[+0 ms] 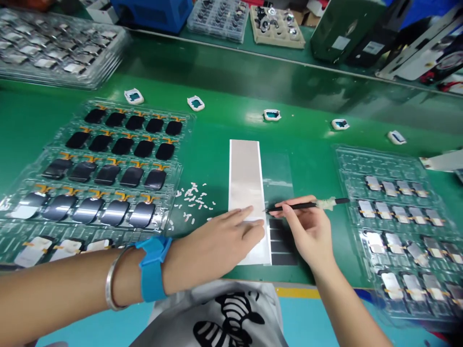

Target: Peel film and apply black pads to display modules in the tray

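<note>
No legible text anywhere. White label [340, 43] on the dark green case [347, 33] and white label [374, 47] on the black case [369, 33]: print too small to read.

Left wrist strap: blue [152, 267] | bangle: silver [107, 284] | shirt: pale grey [213, 301], black striped print [231, 320]

Smooth pale sheet [244, 173] gleaming softly beside matt black tweezers [294, 206]
Clear plastic trays [394, 161] and the green bench mat [318, 168] are shining; a silver metal bangle [107, 289] is glinting.

Head-worn view, facing forward and down, close above green workbench [311, 164].
</note>
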A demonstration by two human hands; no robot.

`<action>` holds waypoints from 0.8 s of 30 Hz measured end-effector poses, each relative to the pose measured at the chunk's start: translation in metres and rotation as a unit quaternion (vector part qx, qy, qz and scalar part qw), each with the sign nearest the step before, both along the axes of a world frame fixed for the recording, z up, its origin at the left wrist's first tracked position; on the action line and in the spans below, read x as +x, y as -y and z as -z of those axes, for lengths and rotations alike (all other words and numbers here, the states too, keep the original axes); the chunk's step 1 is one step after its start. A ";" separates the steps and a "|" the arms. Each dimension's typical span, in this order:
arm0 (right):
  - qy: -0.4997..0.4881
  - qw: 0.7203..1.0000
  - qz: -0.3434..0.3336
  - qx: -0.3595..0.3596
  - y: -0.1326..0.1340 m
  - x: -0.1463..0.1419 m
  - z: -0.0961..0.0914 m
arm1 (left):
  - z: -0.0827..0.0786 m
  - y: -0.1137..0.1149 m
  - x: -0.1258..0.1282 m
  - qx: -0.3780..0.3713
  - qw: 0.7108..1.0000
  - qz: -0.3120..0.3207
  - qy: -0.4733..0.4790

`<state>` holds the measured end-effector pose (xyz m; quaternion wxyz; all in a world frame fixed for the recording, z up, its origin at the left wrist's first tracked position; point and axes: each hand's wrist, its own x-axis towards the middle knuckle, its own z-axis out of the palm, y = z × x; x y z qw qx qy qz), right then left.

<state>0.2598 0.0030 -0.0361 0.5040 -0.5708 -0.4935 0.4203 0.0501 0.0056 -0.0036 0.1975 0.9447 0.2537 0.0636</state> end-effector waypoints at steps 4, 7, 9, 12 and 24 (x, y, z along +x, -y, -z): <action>-0.031 1.000 0.002 -0.004 -0.001 0.001 0.001 | 0.005 0.003 0.000 -0.039 0.999 0.004 0.018; -0.055 0.998 0.000 -0.011 -0.002 0.003 -0.003 | 0.005 0.004 0.002 -0.061 0.997 -0.012 0.037; -0.090 0.996 0.022 -0.002 0.000 0.002 -0.008 | 0.002 0.003 0.003 -0.095 0.993 -0.037 0.060; -0.152 0.981 0.105 0.060 0.008 -0.012 -0.020 | -0.007 0.001 0.002 -0.218 0.956 -0.140 0.136; -0.129 0.966 0.148 0.170 0.031 -0.079 -0.025 | -0.012 0.010 0.004 -0.530 0.683 -0.231 0.447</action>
